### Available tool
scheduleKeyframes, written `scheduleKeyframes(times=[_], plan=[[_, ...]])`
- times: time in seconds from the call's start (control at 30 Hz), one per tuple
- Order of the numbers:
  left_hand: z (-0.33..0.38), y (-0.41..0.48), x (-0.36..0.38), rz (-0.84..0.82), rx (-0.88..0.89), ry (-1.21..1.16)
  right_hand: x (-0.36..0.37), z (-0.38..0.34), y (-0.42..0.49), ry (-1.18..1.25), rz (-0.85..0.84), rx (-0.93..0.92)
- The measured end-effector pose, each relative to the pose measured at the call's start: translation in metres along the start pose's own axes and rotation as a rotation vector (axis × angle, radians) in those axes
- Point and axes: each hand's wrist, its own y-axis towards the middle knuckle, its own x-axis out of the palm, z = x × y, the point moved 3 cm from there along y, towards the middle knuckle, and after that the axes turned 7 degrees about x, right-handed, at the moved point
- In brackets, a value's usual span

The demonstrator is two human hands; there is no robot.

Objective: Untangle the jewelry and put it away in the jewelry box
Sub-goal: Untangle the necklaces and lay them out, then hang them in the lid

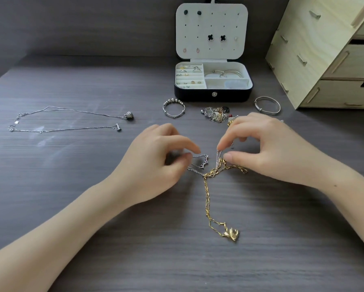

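Observation:
A gold chain necklace [207, 199] with a gold pendant [232, 233] lies on the dark table, knotted at its top with a thin silver chain [201, 163]. My left hand [155, 163] pinches the silver chain at its left end. Between thumb and forefinger, my right hand [267, 148] pinches silver strands just above the knot. Behind the right hand sits a pile of tangled jewelry [216, 114]. The jewelry box [212, 94] stands open at the back, holding rings, earrings and bangles.
Two silver necklaces [67, 119] lie stretched out at the left. A beaded silver bracelet [173, 108] and a plain silver bangle [267, 105] rest in front of the box. A wooden drawer unit [324, 51] stands at the right back.

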Motion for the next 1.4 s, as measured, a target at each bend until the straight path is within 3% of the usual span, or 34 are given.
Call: scheduleKeyframes(times=[0.13,0.3,0.43,0.57,0.63,0.8,1.17,1.4], plan=[[0.002,0.004,0.010,-0.126,0.141,0.080,0.003,0.000,0.000,-0.036,-0.045,-0.009],[-0.011,0.002,-0.001,0.060,0.072,0.308,0.006,0.003,0.001,-0.113,-0.056,-0.033],[-0.008,0.001,-0.009,0.154,0.018,0.350,0.006,0.002,0.000,-0.123,-0.056,-0.035],[0.016,-0.008,0.001,-0.022,0.302,0.234,0.005,0.002,0.000,-0.131,-0.076,-0.023],[0.019,-0.013,0.007,-0.129,0.344,0.220,0.003,0.002,0.000,-0.150,-0.082,-0.019],[0.008,-0.010,0.004,-0.156,0.248,0.206,-0.004,0.004,0.000,-0.188,-0.133,0.009],[0.011,-0.012,0.004,-0.167,0.218,0.219,-0.016,0.006,-0.005,-0.197,-0.170,0.087],[0.013,-0.011,0.006,-0.122,0.224,0.206,-0.014,0.006,-0.006,-0.341,-0.058,0.019]])
